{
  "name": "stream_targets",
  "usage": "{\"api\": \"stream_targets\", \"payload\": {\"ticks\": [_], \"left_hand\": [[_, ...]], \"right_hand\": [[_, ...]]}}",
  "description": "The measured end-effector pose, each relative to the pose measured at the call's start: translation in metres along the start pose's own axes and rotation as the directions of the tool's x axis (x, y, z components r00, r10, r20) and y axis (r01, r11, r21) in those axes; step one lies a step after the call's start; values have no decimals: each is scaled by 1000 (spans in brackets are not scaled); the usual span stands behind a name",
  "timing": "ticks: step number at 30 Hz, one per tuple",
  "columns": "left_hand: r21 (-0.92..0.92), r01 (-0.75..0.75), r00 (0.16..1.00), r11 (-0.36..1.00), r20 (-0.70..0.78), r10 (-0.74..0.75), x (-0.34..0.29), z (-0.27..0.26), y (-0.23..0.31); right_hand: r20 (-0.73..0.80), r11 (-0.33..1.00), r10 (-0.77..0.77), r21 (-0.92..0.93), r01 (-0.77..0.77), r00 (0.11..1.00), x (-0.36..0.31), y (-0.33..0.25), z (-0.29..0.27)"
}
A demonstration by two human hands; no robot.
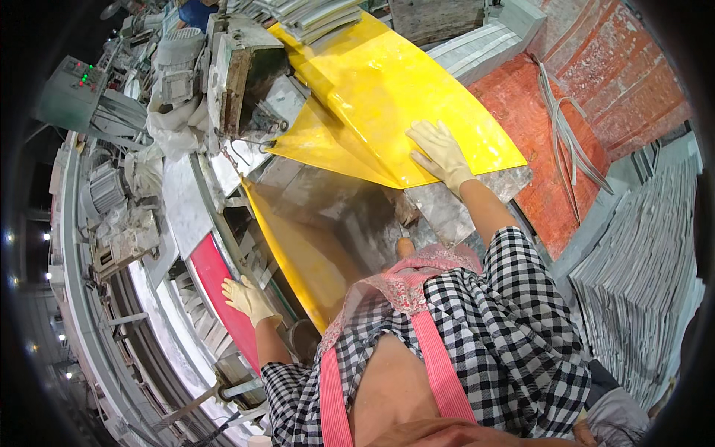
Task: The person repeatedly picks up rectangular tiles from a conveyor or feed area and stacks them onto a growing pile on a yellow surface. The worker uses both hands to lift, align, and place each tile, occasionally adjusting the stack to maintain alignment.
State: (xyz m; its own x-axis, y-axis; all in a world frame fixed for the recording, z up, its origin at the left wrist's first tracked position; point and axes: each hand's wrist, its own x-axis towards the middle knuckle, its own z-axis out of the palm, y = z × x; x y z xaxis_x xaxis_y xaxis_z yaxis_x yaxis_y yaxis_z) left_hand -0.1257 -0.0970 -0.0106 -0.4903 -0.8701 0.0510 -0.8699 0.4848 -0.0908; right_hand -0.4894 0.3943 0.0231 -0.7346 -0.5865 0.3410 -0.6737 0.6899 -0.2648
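Note:
My left hand [247,299], in a cream rubber glove, rests with its fingers spread on a narrow red panel [227,298] along the machine's edge. Ahead and to the right, my right hand [441,153], gloved the same way, lies flat on a glossy yellow sheet [380,97] that covers a bench. Neither hand grips anything. The sheet's near edge overhangs a grey metal surface [477,205]. Between my arms hangs a second yellow panel [279,253], beside a dusty gap. At the far end of the yellow sheet lies a stack of thin grey-white strips [316,18].
Left of me runs a long machine with motors [104,190], rails and a control box [71,89] with lit indicators. A red-orange board [521,149] carrying loose pale strips [558,127] is at the right. Tall stacks of thin grey sheets [633,283] stand near my right side.

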Motion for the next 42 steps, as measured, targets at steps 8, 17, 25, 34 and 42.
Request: {"api": "stream_targets", "payload": {"ticks": [8,17,25,34,42], "left_hand": [[-27,23,999,999,28,-22,-2,-7,3],[-7,16,1000,1000,24,-16,2,3,-2],[-1,20,1000,1000,23,-20,-1,-2,1],[-14,25,998,1000,51,-24,0,-9,4],[16,29,999,999,38,-29,1,-1,1]], "right_hand": [[-48,1000,-20,17,21,999,0,-5,-1],[6,999,14,34,-14,1000,2,-12,-6],[6,999,-7,42,7,1000,2,-8,-5],[-11,1000,-18,-14,18,1000,2,-7,-3],[14,1000,-20,-2,20,1000,3,-5,-2]]}}
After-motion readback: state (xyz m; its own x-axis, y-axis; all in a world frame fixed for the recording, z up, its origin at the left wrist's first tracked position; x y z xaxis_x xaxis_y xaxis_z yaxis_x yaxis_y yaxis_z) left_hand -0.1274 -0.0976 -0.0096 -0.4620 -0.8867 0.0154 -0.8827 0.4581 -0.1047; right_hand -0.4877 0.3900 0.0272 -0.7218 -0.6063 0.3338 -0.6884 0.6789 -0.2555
